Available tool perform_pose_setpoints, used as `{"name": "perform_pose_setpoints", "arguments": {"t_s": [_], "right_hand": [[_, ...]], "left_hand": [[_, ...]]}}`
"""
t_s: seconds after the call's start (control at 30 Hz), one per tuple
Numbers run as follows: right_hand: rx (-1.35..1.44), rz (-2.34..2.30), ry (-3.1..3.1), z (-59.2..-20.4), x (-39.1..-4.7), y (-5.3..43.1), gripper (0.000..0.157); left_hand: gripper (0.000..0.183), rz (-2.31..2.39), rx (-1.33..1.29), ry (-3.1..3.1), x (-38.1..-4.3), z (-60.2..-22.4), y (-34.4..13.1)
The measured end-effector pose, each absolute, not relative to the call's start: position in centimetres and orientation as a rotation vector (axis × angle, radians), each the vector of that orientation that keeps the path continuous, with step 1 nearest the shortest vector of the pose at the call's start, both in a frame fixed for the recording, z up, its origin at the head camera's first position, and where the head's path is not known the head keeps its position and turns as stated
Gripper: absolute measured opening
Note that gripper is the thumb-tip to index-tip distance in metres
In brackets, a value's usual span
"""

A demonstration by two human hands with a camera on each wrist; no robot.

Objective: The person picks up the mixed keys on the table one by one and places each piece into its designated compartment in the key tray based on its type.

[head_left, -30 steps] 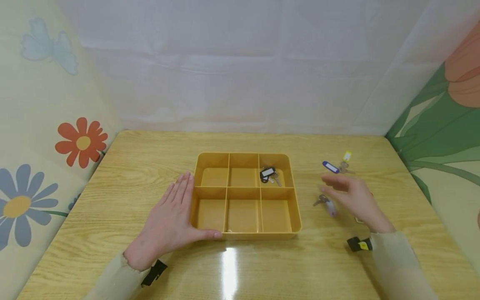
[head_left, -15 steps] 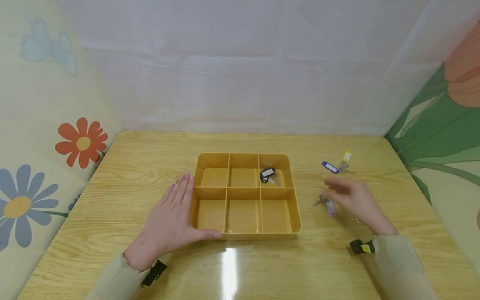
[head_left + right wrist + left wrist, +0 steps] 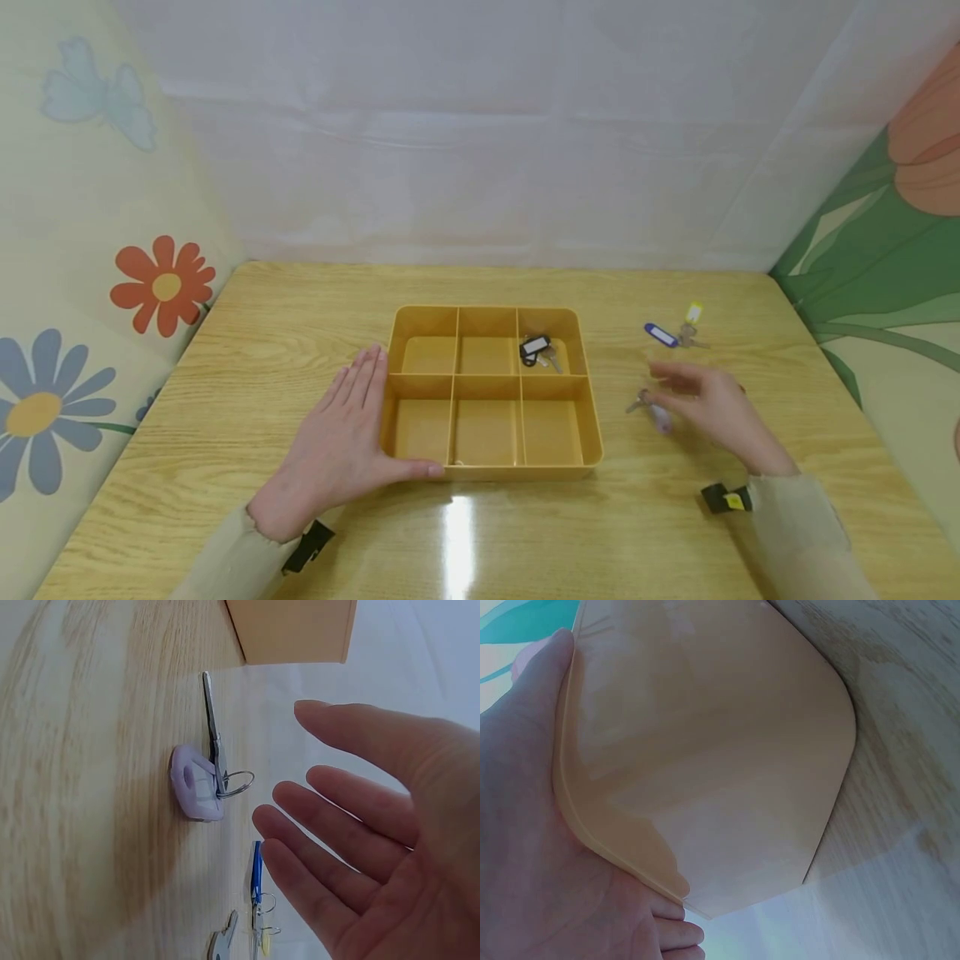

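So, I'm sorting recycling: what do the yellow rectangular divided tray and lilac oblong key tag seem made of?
Yellow rectangular divided tray: probably smooth, semi-gloss plastic, given its thin walls and rounded corners.
Lilac oblong key tag: likely satin plastic, judging by its smooth, rounded frame.

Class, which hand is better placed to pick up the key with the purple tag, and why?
The right hand, probably: its open, empty fingers hang close to the key and purple tag. The left hand rests against the left side of the tray, farther off.

The key tags (image 3: 661, 335) show no readable text.
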State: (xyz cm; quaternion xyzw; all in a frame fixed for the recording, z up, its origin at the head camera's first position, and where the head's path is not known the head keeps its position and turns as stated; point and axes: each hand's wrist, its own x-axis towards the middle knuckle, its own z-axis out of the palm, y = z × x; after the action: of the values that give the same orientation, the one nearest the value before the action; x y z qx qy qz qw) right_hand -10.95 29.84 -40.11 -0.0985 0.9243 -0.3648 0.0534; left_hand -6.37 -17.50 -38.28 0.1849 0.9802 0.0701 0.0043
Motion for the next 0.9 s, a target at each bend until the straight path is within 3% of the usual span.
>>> {"name": "perform_pose_setpoints", "arguments": {"t_s": [0.9], "right_hand": [[-0.249,-0.990,2.773,-40.80,-11.81,29.17,0.045]], "left_hand": [[0.147,0.217,0.569,3.061,-6.39,-38.20,-17.54]]}}
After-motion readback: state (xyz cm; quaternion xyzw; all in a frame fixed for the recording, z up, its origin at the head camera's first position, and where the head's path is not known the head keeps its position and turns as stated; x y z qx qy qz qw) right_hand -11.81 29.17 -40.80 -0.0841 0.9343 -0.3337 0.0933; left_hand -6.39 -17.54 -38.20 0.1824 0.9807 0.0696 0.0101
